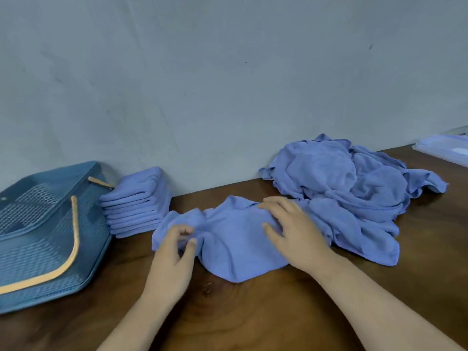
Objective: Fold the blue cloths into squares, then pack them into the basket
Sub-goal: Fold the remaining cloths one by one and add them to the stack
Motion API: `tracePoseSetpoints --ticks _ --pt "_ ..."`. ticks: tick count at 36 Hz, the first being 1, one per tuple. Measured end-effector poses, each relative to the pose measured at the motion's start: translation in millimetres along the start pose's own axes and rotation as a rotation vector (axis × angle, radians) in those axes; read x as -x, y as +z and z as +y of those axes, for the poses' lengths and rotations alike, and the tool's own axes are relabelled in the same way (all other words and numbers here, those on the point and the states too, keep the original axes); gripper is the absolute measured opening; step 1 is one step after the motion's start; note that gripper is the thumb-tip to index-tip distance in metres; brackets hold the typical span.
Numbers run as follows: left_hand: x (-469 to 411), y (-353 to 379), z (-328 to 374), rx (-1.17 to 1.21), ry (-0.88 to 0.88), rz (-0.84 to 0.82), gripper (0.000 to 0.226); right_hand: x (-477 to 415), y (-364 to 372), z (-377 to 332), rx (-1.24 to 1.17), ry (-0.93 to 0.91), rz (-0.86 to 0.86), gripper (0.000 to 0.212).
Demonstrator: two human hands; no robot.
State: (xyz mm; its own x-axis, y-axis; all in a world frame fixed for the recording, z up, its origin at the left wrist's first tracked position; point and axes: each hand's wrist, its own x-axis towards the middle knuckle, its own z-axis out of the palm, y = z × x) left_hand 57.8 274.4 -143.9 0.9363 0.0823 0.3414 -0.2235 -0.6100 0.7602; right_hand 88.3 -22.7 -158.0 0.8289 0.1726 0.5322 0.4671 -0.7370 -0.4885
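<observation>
A rumpled blue cloth [233, 239] lies on the wooden table [266, 312], in front of the person. The left hand [174, 257] pinches the cloth's left edge between thumb and curled fingers. The right hand [291, 229] rests flat on the cloth's right side, fingers spread and straight. A heap [342, 183] of unfolded cloths touches it on the right, against the wall [228, 84]. A stack [138, 203] of folded squares stands left of it, beside the blue basket [38, 239] with orange handles.
</observation>
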Motion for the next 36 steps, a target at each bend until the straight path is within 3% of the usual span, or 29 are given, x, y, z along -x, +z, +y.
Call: tracePoseSetpoints --ticks 5,9,12,16,20,24,29,32,36 --pt "4 -6 -13 -0.166 0.086 -0.035 0.024 10 22 -27 0.046 -0.072 -0.431 0.053" --pt "-1 -4 -22 -0.385 0.204 -0.042 0.043 10 25 -31 0.161 -0.059 -0.556 0.056" --pt "-3 -3 -32 -0.396 0.096 -0.166 0.052 7 20 -36 0.191 -0.032 -0.569 0.056" --pt "-5 -4 -38 -0.177 0.021 -0.276 0.036 9 15 -56 0.302 -0.026 -0.506 0.066" --pt "-5 -8 -39 -0.047 0.052 -0.371 0.019 14 12 -83 0.321 -0.123 -0.39 0.048" --pt "-2 -12 -32 0.066 0.156 -0.469 0.03 20 16 -94 0.118 -0.085 -0.382 0.025" --pt "5 -7 -25 0.217 0.187 -0.514 0.045 16 25 -70 0.022 -0.038 -0.123 0.011" --pt "9 -3 -23 0.295 0.132 -0.515 0.05 13 24 -50 0.051 0.035 -0.096 0.031" --pt "10 -2 -23 0.297 0.108 -0.463 0.064 15 21 -39 0.033 0.131 -0.31 0.059"
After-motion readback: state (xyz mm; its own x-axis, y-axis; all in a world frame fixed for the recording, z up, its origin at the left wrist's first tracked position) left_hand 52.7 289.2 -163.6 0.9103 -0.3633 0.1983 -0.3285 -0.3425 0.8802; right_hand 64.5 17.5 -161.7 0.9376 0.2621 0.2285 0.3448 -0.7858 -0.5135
